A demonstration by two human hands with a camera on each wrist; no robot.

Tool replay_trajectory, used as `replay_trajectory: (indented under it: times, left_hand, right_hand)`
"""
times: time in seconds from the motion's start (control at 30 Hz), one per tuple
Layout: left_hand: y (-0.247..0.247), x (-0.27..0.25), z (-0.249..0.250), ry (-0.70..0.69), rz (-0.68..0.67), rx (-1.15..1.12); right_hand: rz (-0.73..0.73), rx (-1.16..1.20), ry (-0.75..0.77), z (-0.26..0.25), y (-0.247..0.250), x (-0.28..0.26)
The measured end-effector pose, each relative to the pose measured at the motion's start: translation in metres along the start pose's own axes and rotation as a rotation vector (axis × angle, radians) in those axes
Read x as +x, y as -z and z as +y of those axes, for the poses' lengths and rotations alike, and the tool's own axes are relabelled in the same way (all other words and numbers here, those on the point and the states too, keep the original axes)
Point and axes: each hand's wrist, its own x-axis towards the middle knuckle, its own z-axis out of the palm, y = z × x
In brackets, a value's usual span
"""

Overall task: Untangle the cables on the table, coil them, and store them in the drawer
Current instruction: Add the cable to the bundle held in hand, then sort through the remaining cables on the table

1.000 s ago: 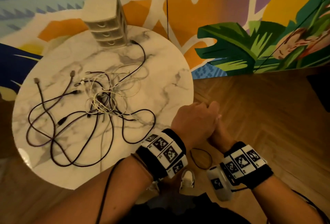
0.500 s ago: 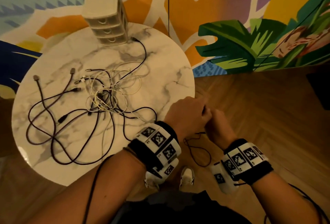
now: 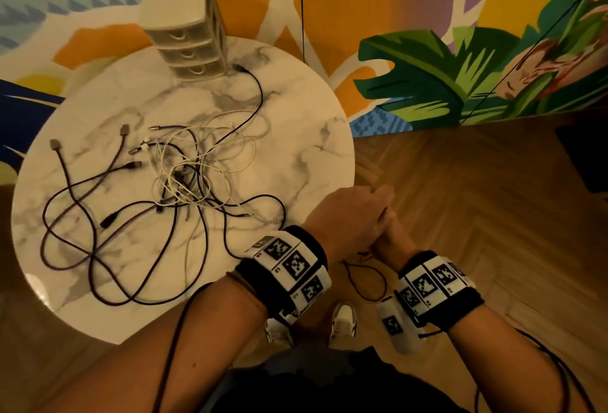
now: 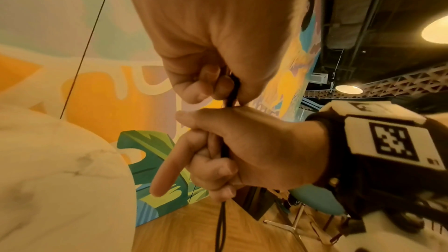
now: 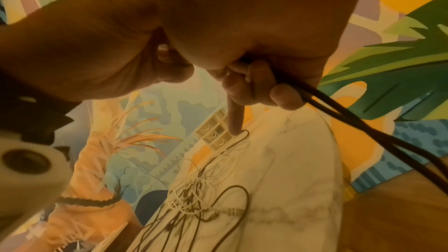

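Observation:
A tangle of black, purple and white cables (image 3: 184, 182) lies on the round marble table (image 3: 296, 110). Just off the table's right edge, my left hand (image 3: 348, 215) and right hand (image 3: 391, 238) are pressed together on one thin black cable (image 3: 385, 281), whose loop hangs below them over the floor. In the left wrist view my left fingers (image 4: 218, 85) pinch this cable (image 4: 224, 217) from above. My right hand (image 4: 218, 170) grips it below, index finger stretched out. The right wrist view shows two strands (image 5: 363, 125) leaving my curled right fingers (image 5: 283, 93).
A small beige three-drawer unit (image 3: 187, 40), drawers closed, stands at the table's far edge against the painted wall. One black cable end (image 3: 240, 67) lies next to it. Wooden floor (image 3: 460, 215) lies to the right, and my shoes (image 3: 343, 320) stand below the hands.
Both hands have stayed together at the table's right edge, shifting slightly left. The black loop hanging below them has grown a little longer.

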Motion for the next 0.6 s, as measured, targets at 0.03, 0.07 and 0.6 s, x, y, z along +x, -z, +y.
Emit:
replay_trajectory:
  times: [0.03,0.07,0.6]
  left_hand:
    - [0.001,0.0,0.001,0.019,-0.021,-0.047]
    - [0.002,-0.001,-0.002,0.054,-0.038,-0.127]
    - [-0.027,-0.073,-0.164,0.435,-0.104,0.205]
  right_hand:
    - [0.011,-0.038,-0.026,0.004,0.004,-0.002]
    - [0.054,-0.066,-0.041,0.003,0.008,-0.005]
    - [-0.003,0.032,-0.067,0.012,-0.019,0.02]
